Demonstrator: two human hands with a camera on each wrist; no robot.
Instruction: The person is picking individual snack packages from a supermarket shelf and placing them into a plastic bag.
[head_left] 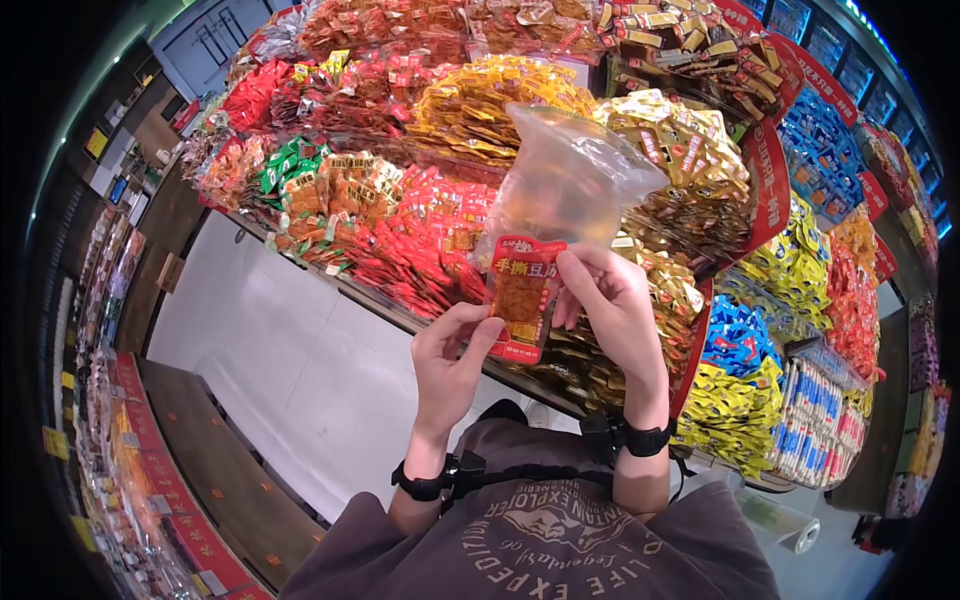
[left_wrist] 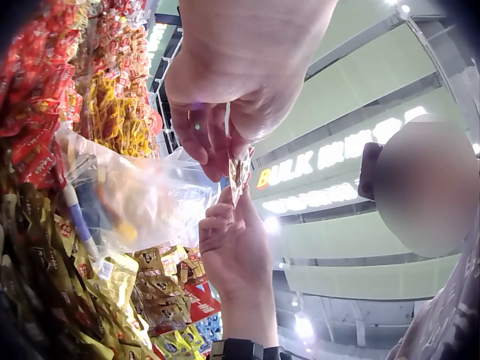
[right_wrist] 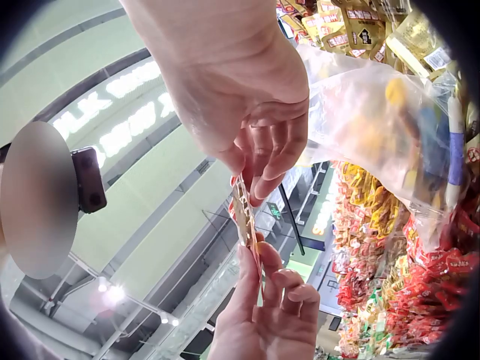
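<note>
Red and glossy, a snack packet (head_left: pixel 520 300) is held in front of the person's dark T-shirt (head_left: pixel 540 540), before a plastic bag (head_left: pixel 560 190) and the heaped display. The right thumb covers part of the last large character in its title, while the left thumb hides some of the lower left edge; behind it, other fingertips are out of sight in the head view. The bag's cloudy film blurs its contents into yellowish patches, and the sleeves and shoulders are cut off at the bottom. The packet's long axis runs almost up and down in the head view, its titled end pointing away from the person and leaning slightly rightward, its printed front turned to the head camera. The left hand (head_left: pixel 450 370) pinches the lower left side between thumb and fingers; the right hand (head_left: pixel 615 305) grasps the upper right corner the same way. Only the head view lets the title and brown food window be seen; both wrist views catch the packet nearly edge-on, thin, its print unreadable. The left wrist view adds a glowing sign (left_wrist: pixel 341 152) overhead, and the right wrist view a blue patch inside the bag.
</note>
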